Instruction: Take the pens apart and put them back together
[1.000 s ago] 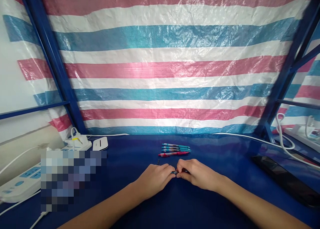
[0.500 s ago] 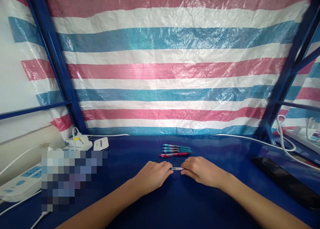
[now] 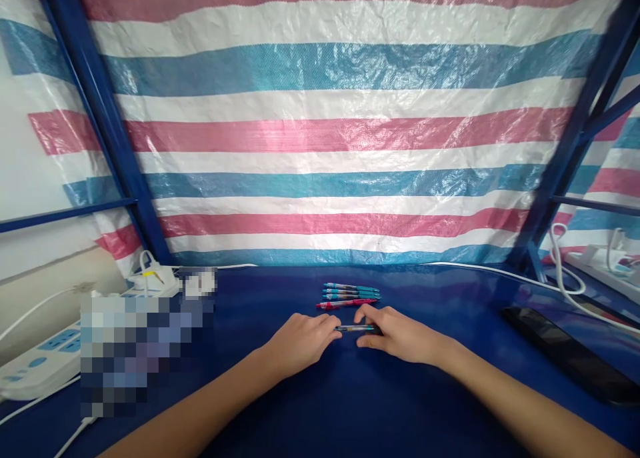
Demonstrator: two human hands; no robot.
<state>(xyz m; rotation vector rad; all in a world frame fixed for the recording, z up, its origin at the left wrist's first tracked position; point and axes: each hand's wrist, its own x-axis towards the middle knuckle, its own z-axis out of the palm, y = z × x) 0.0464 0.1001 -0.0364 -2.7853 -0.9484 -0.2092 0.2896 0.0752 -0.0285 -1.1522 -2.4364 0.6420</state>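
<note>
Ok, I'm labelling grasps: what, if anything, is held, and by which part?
A pen, held at its left end by the left hand. The right hand is around the other end; whether it grips cannot be told.

Between my left hand (image 3: pixel 304 341) and right hand (image 3: pixel 400 335) is a slim clear plastic pen (image 3: pixel 354 328); behind it on the flat blue desk (image 3: pixel 320 411) lie a slim red plastic pen (image 3: pixel 345 304), then slim teal plastic pens (image 3: pixel 349 292).

Left hand (image 3: pixel 304 341) pinched — right hand (image 3: pixel 399 336) spread
</note>
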